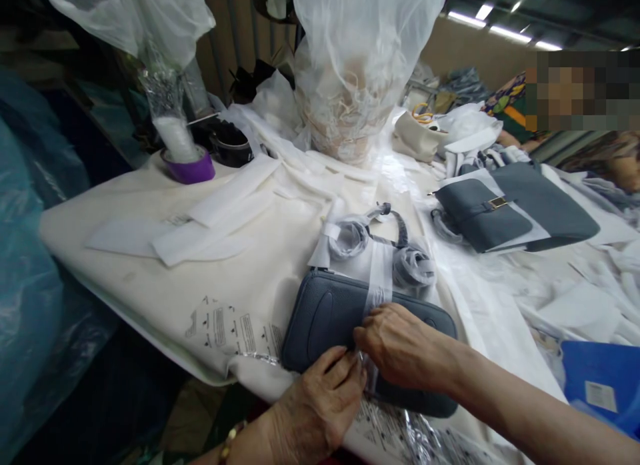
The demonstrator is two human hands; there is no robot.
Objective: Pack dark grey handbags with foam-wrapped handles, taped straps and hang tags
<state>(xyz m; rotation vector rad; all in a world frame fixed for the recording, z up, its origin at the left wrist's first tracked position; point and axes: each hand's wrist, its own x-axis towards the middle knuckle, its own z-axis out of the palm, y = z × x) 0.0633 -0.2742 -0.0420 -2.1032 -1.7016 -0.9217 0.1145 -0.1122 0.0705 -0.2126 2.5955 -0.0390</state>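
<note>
"Blue-grey bag, where?"
"Flat, at the near edge of the table."
"Your fingers?"
"My right hand is curled over the white strip; my left hand sits just beside, fingers narrow. Whether either pinches it, I cannot tell."

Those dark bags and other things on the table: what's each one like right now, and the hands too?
Near bag: lying flat, pale strip across it.
Strap coils: wound up, wrapped.
Far bag: lying down, flap down.
White sheets: flat, overlapping.
Left hand: fingers bent, at the near bag.
Right hand: fingers curled, over the near bag.
</note>
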